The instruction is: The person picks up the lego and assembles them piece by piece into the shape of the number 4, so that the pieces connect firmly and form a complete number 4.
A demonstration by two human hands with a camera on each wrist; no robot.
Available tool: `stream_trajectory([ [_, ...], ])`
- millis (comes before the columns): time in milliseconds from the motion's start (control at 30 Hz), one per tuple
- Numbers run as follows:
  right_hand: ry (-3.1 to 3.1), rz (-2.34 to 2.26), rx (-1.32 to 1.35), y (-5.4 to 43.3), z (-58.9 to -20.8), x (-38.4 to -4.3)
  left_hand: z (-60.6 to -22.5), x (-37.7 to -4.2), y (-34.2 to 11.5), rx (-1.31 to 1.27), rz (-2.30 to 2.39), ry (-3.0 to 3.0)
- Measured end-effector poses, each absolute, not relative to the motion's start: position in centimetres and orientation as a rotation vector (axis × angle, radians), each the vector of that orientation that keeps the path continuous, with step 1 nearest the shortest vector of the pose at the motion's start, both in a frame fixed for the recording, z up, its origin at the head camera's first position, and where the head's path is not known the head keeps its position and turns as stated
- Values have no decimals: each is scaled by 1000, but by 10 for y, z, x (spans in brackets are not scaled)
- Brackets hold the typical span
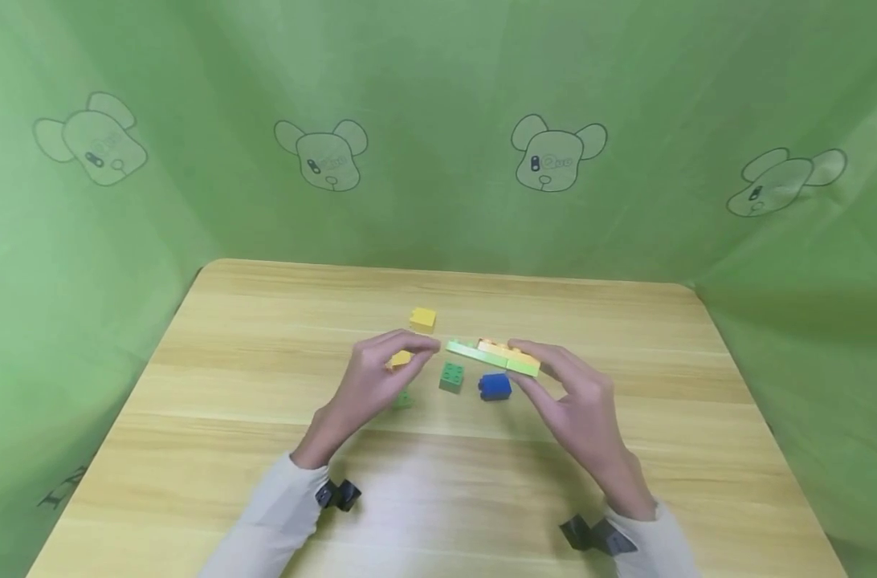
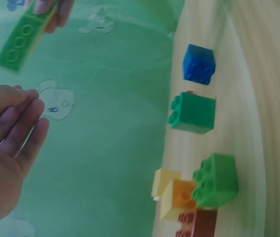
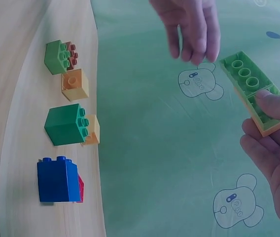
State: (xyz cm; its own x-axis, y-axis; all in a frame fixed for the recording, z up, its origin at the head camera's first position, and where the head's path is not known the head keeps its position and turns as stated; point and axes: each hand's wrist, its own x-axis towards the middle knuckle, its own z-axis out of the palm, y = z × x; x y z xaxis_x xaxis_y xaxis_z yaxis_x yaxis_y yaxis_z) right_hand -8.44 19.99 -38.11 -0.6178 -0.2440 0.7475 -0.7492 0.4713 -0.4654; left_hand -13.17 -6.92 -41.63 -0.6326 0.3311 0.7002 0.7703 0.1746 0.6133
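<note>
My right hand (image 1: 579,401) grips a flat assembly of toy building bricks (image 1: 496,356) at its right end, raised over the table. Light green pieces (image 3: 248,74) with hollow undersides form one side, and an orange layer is joined to them. My left hand (image 1: 381,369) is near the assembly's free end, apart from it. Its fingers are gently bent and hold nothing, as the left wrist view shows. Below the hands stand a dark green brick (image 1: 451,377) and a blue brick (image 1: 495,387). Behind the left hand, a light green brick (image 1: 403,398) is partly hidden.
A yellow brick (image 1: 422,319) lies farther back on the wooden table (image 1: 265,321). An orange-yellow brick (image 2: 179,197) and a reddish-brown brick (image 2: 204,224) sit near the light green one. Something red (image 3: 81,190) shows behind the blue brick. Green curtain (image 1: 438,80) surrounds the table.
</note>
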Motion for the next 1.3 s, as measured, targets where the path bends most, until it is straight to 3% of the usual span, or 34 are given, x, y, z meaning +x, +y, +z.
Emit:
stream_trajectory([
  [633,-2117,1106,800,205,-379,-81,-436,-175,-13,-856,-1422,-2662],
  [1033,-2108,1104,817,205,-382,-80,-450,-195,13,-1044,-1366,-2784],
  [1300,-2120,1103,801,207,-383,-78,-450,-202,27,-1022,-1282,-2926],
])
